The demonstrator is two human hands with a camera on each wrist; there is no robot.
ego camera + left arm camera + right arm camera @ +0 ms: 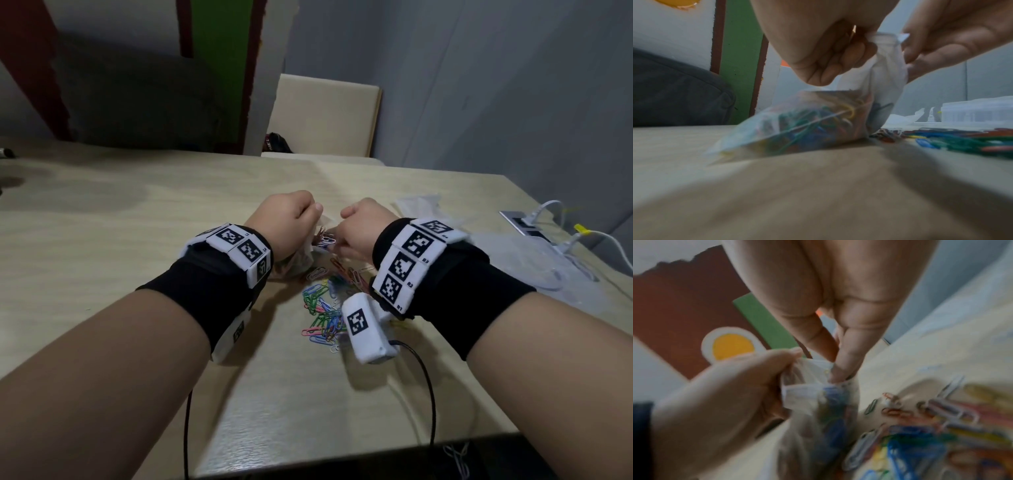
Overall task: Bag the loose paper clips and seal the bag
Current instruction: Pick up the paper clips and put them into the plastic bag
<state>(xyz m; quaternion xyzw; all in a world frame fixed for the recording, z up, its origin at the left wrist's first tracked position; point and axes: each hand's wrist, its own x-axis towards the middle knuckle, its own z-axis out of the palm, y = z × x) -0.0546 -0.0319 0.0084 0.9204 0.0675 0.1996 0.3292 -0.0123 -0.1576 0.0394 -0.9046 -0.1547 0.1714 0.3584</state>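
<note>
Approx halfway: my left hand (824, 53) pinches bag (797, 123) mouth, right hand (838, 331) pushes clips in; pile (323, 310) left, bag unsealed.

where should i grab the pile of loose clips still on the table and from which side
Take the loose paper clips in small pinches from above, at the pile's far edge nearest the bag. They lie flat and tangled on the table, so fingertips probably must rake a few together first. The left hand holds the bag's mouth; the right hand is at the mouth too and seems best placed.
</note>
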